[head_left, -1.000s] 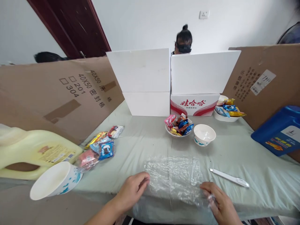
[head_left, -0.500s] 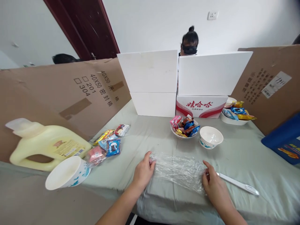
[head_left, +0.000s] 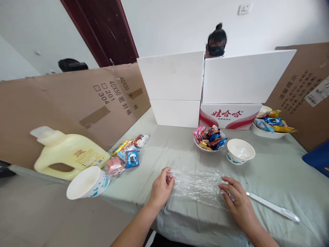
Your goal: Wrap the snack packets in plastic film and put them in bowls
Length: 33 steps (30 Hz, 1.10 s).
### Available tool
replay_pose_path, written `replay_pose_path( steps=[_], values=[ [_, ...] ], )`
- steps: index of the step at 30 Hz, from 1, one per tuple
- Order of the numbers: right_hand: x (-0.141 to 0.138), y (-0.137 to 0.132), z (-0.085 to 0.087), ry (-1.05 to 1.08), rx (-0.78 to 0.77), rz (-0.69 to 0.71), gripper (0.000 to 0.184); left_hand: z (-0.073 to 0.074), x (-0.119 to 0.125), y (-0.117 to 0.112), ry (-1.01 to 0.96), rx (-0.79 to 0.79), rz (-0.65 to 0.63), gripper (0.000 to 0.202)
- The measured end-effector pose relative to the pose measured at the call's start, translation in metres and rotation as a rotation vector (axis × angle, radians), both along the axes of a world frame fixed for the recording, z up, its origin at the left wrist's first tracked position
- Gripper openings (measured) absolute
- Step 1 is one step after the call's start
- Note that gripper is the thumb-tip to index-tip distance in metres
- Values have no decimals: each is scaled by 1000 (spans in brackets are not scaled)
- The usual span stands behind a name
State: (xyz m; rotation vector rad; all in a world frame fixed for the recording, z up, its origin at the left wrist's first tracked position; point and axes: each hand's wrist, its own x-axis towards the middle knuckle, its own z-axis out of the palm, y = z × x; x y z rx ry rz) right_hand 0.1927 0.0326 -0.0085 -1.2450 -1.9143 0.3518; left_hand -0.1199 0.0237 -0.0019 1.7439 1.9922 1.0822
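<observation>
A crinkled sheet of clear plastic film (head_left: 196,185) stretches between my two hands, low over the front of the cloth-covered table. My left hand (head_left: 162,187) pinches its left end between thumb and fingers. At the other end, my right hand (head_left: 236,197) grips the film with thumb and fingertips. Just right of that hand lies a slim white utility knife (head_left: 273,207). Beyond the film stand a bowl of wrapped snacks (head_left: 210,139) and a white paper bowl (head_left: 240,151) with a blue-green pattern.
To the left, a pale yellow jug (head_left: 74,154), a tilted paper bowl (head_left: 88,183) and several snack packets (head_left: 132,158) sit by the table edge. White boxes (head_left: 174,79) and cardboard (head_left: 102,99) wall the back. A blue container (head_left: 318,159) is at right. A person (head_left: 216,41) sits behind.
My head view has turned left, so the scene sits further right. My right hand has come slightly closer to my left, its fingers now more closed on the film.
</observation>
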Motion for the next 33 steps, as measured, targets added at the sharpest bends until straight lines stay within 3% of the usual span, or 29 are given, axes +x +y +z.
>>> replay_pose_path(
  steps=[4,7,15,21,24,26,29,31,33],
  values=[
    [-4,4,3,258,-238,-161,33,2,-5,-4,-115,58,21,28],
    [-10,12,5,276,-395,-269,43,4,-7,-6,-152,34,34,25],
    [-27,26,2,-318,-310,-317,29,-1,-7,-11,88,-68,31,17],
    [-24,20,8,-379,-322,-311,32,3,-6,-16,195,-61,-68,9],
    [-21,20,11,-381,-342,-316,32,8,-6,-17,241,-102,-119,16],
    [-21,22,12,-400,-358,-312,32,14,-4,-16,305,-98,-96,21],
    [-25,23,11,-432,-367,-314,31,24,11,-14,408,32,-32,20],
    [-28,23,9,-450,-344,-315,31,29,26,-12,419,100,-162,22],
    [-28,23,6,-471,-303,-310,31,28,41,-8,418,86,-422,21]
  ],
)
